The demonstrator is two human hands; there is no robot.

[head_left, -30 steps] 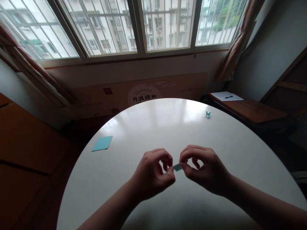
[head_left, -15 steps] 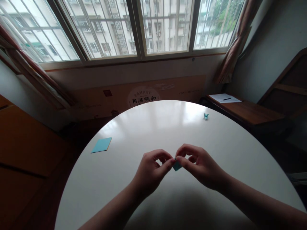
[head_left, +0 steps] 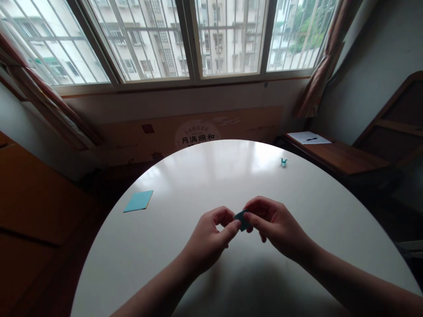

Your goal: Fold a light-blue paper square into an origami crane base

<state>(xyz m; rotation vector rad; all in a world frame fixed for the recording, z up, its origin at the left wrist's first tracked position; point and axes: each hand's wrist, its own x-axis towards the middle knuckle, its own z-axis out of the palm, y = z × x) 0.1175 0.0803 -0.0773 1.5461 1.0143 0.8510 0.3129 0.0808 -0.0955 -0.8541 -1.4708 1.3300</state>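
Item one: folded piece of teal paper point(head_left: 242, 219), small, at lower centre of the frame, slightly right of the middle. Edges angular; details of the folding too small and dark to make out. Held between two hands.

Item two: left hand point(head_left: 211, 237), bare, lower centre. Fingers curled, thumb brought nearly to the fingertips; pinch closed on the left side of the folded paper, with the thumb lying at its lower left edge.

Item three: right hand point(head_left: 276, 222), bare, right of lower centre. Thumb and forefinger pinched on the right side of the same paper; the remaining fingers loosely curled beneath.

Item four: tabletop point(head_left: 142, 264), white, glossy, with a curved edge; fills the lower middle of the frame. Window light reflected along its far part; soft shadow below the hands.

Item five: square light-blue paper point(head_left: 139, 201), lying flat at left of the frame, near the tabletop's edge, well apart from the hands; a thin tan edge shows along its right side.

Item six: small teal figure point(head_left: 283, 162), with two upturned points, standing right of centre near the far edge.

Item seven: white sheet point(head_left: 299, 137), with dark pen point(head_left: 311, 139) on it, resting upon a brown wooden surface point(head_left: 360, 158) at the right of the frame.
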